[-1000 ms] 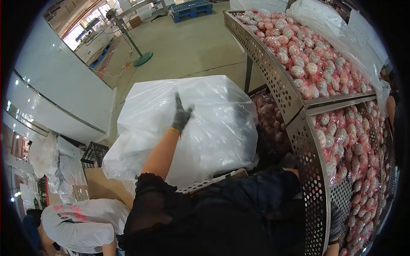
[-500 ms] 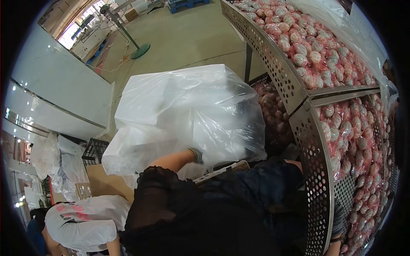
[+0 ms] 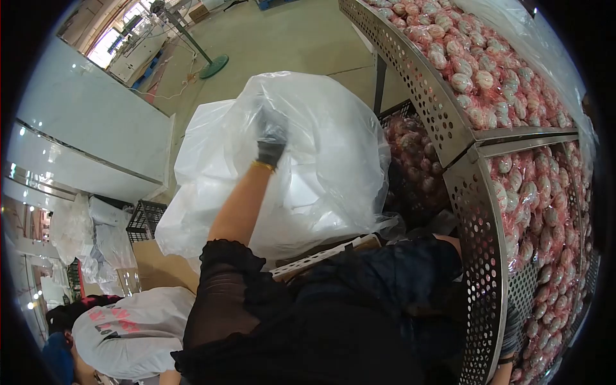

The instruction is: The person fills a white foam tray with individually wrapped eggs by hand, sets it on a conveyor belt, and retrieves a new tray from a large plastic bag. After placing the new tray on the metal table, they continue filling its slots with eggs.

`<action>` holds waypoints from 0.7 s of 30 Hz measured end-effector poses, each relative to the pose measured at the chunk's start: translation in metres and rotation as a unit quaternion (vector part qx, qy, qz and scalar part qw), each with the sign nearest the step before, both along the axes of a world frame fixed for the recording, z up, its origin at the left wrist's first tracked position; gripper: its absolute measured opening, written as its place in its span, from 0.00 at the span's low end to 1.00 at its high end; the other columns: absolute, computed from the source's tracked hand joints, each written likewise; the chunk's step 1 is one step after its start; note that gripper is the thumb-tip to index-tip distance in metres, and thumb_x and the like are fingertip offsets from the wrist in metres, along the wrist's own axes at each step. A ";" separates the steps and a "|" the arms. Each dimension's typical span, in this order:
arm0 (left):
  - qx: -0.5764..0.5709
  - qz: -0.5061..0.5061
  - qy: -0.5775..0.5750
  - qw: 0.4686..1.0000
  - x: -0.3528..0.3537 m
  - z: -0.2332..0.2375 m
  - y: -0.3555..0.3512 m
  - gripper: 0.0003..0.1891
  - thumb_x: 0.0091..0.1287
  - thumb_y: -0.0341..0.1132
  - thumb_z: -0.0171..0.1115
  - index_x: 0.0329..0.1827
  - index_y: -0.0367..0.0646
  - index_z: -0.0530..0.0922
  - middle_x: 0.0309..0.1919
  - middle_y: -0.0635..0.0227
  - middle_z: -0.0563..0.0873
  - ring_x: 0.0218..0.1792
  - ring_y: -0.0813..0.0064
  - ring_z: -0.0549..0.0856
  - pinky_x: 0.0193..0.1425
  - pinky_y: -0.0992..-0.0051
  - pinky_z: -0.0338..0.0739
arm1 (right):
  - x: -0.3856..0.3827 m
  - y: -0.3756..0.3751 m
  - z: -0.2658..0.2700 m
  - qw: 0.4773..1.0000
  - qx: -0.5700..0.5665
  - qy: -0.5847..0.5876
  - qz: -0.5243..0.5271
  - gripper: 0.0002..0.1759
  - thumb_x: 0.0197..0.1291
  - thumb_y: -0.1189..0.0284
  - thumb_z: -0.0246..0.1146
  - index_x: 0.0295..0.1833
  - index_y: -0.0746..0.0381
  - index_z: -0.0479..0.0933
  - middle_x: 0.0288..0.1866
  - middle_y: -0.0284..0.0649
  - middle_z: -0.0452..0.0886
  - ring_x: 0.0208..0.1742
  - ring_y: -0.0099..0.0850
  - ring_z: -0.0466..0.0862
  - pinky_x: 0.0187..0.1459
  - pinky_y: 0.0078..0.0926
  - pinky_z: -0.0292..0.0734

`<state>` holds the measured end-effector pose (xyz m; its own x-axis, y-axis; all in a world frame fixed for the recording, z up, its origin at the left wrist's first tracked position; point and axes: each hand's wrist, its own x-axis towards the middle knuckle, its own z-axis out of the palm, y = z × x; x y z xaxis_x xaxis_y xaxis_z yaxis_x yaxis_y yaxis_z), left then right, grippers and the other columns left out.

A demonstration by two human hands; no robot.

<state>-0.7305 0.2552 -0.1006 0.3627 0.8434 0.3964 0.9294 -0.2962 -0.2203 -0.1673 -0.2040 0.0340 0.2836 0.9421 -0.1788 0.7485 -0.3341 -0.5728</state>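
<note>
My left hand, in a grey glove, is closed on a large clear plastic bag, which bulges up around it. Motion smears the fingers a little. White foam boxes show under and through the bag. At the lower right, my right hand, also gloved, rests just inside the perforated metal trough, beside many egg-shaped pieces wrapped in clear and red film. Its fingers are mostly hidden, and what they touch cannot be made out.
Behind the trough's near section, another section holds more wrapped pieces. A dark crate of similar pieces stands below it. A person in a white shirt bends at the lower left, near cardboard. A stand with a green base is farther off.
My left hand has moved forward and up from the near side of the boxes, lifting and bunching the bag. The right hand stays in the trough.
</note>
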 end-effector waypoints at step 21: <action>-0.560 0.331 -0.177 0.739 0.022 -0.197 -0.156 0.33 0.62 0.48 0.50 0.69 0.45 0.60 0.68 0.54 0.62 0.67 0.55 0.64 0.70 0.66 0.58 | 0.007 -0.010 -0.003 0.999 -0.014 -0.015 -0.026 0.12 0.58 0.77 0.54 0.46 0.66 0.79 0.43 0.49 0.81 0.45 0.42 0.80 0.50 0.32 0.74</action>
<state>-0.7083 0.0996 -0.2971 -0.2363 0.6604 -0.7128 0.8929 0.4368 0.1088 -0.1606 -0.2141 0.0313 0.3372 0.9210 -0.1952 0.7465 -0.3879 -0.5407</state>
